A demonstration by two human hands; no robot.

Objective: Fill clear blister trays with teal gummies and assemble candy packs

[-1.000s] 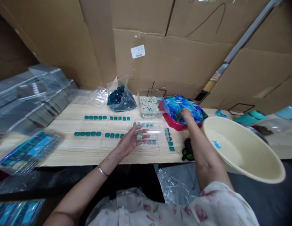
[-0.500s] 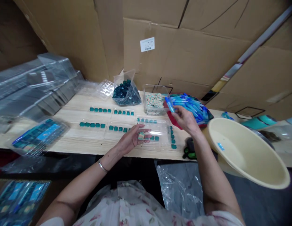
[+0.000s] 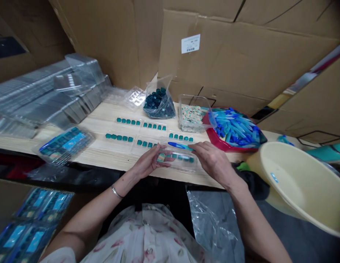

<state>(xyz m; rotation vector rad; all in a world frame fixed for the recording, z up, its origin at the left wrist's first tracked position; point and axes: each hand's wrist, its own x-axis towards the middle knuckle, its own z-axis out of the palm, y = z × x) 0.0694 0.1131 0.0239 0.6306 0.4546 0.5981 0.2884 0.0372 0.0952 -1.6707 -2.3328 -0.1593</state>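
Note:
My left hand [image 3: 148, 160] grips the left end of a clear plastic tray [image 3: 186, 166], its fingers partly seen through the plastic. A small pale-and-green piece [image 3: 160, 157] shows by those fingers, and a row of teal blocks runs along inside the tray. Over the tray, my right hand [image 3: 215, 162] pinches a slim blue pen-like stick [image 3: 176, 145], held nearly level with its darker end pointing left. Further trays with rows of teal blocks [image 3: 119, 137] lie to the left and just behind.
At the back stand a bag of teal blocks [image 3: 159, 104], a clear tub of pale pieces [image 3: 193, 115] and a red basin [image 3: 227, 148] heaped with blue sticks. Stacked clear trays [image 3: 84, 91] and filled packs [image 3: 64, 144] sit left. A cream basin [image 3: 293, 182] is at right.
My right hand has brought the blue stick from beside the red basin down and left over the tray, turning it level. My left hand stays on the tray. The view has shifted.

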